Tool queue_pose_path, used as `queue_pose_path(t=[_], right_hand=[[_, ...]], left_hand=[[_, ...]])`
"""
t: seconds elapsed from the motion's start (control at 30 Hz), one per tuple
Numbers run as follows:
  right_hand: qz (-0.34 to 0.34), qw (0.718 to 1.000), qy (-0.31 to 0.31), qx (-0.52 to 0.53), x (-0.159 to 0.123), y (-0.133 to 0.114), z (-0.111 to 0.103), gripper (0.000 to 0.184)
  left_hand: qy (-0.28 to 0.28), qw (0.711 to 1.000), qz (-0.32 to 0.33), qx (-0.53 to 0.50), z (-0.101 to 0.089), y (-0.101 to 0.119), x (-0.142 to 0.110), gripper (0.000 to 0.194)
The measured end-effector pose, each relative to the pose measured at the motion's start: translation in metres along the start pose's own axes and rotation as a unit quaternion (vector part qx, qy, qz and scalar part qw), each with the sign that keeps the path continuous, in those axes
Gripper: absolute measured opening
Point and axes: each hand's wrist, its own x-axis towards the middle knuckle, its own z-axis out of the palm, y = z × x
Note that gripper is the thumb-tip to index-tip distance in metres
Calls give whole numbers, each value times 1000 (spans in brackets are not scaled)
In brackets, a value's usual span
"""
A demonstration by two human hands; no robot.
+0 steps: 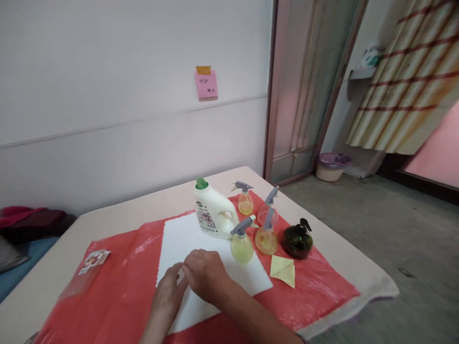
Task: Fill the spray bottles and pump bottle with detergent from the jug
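Observation:
Over a white sheet with a scalloped edge (201,306), my left hand (170,290) and my right hand (205,273) meet at the fingertips. Both have their fingers bent and closed; anything small between them is hidden. Just beyond stands a white detergent jug (214,210) with its green spout uncapped. Beside my right hand is a spray bottle with yellow-green liquid (242,248). Close to it are another yellow spray bottle (266,240), a pinkish spray bottle (267,216) and a small spray bottle with amber liquid (245,204).
A dark green round pump bottle (297,241) and a yellow sticky note (282,270) lie to the right on the red plastic sheet (122,286). A clear packet (89,265) is at the left. The table's right edge (344,253) drops to the floor.

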Motion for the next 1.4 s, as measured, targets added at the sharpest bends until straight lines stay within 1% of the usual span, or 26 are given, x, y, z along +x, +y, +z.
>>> queue_pose_path(t=[0.1, 0.2, 0.27, 0.37, 0.43, 0.5, 0.57, 0.67, 0.8, 0.9, 0.97, 1.03, 1.17, 1.2, 1.27, 1.33, 1.4], right_hand=[[0, 996, -74, -41, -5, 4, 13, 7], [13, 988, -131, -75, -7, 7, 23, 10], [24, 983, -158, -94, -6, 8, 26, 14], [37, 975, -184, -117, -3, 6, 29, 19], [35, 971, -202, -125, -3, 3, 32, 19], [25, 966, -222, -129, -4, -1, 36, 17], [14, 963, -237, -129, -5, -4, 39, 19], [3, 962, -245, -123, -6, -6, 39, 22], [3, 969, -224, -101, -6, -7, 31, 18], [15, 978, -193, -73, -4, -8, 22, 17], [22, 984, -170, -51, -4, -8, 16, 16], [31, 988, -147, -26, -3, -7, 11, 12], [55, 993, -97, 31, -3, -2, 2, 4], [62, 993, -83, 46, -3, -1, 0, 4], [78, 993, -54, 77, -3, 0, -3, 5], [95, 989, -22, 109, -3, 2, -5, 6], [114, 983, 8, 141, -3, 3, -6, 23]], left_hand=[[-22, 999, 14, 39, 2, -7, -3, 26], [-22, 998, 45, 47, 6, 0, -9, 23], [-16, 997, 58, 49, 4, 6, -11, 26], [4, 997, 53, 53, -4, 11, -11, 28], [13, 997, 46, 55, -7, 11, -10, 27], [20, 997, 40, 56, -8, 10, -10, 27], [27, 997, 40, 57, -7, 10, -11, 28], [34, 997, 44, 57, -6, 12, -11, 28], [46, 996, 50, 52, -7, 9, -10, 28], [86, 994, 59, 21, -7, 2, -8, 31], [112, 990, 81, -18, -5, -3, -6, 35], [125, 984, 110, -58, -2, -7, -5, 38], [157, 972, 143, -103, 3, -12, -5, 37], [165, 970, 139, -112, 4, -12, -4, 36], [169, 971, 108, -127, 4, -13, -4, 36], [158, 975, 67, -141, 3, -11, -5, 45], [149, 975, 40, -157, 3, -8, -7, 54]])
